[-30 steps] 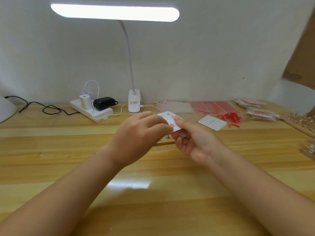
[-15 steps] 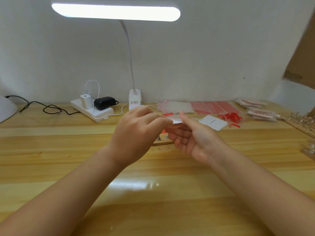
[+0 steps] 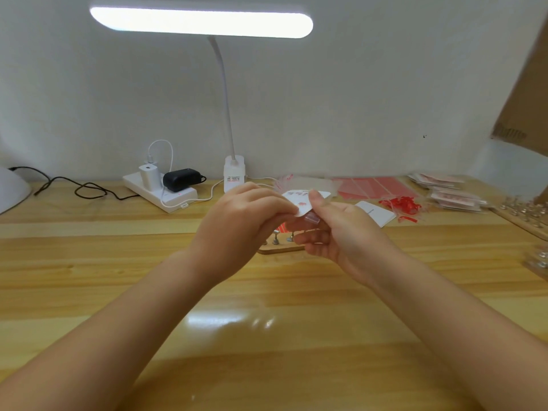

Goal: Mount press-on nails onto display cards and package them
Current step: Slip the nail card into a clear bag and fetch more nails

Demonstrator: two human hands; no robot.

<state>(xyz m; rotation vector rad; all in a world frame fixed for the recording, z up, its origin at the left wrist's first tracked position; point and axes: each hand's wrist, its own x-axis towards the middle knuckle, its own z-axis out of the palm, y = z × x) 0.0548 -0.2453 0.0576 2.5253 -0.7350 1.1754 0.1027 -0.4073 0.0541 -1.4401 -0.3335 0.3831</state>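
both hands (image 3: 296, 223) pinching white display card (image 3: 299, 200), printing unreadable

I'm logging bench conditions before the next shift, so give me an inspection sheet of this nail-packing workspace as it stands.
Surface: glossy wooden table, lamp glare on it.
Job's things: white display card with red nails held above the table; spare white card; red sheets; packaged nail sets; wooden stand with metal pegs.
Clutter: loose red scraps.
Hands: left hand and right hand both pinch the display card.
Cables: black cord; white cable by the white power strip.
Surroundings: white desk lamp, white wall, brown cardboard.
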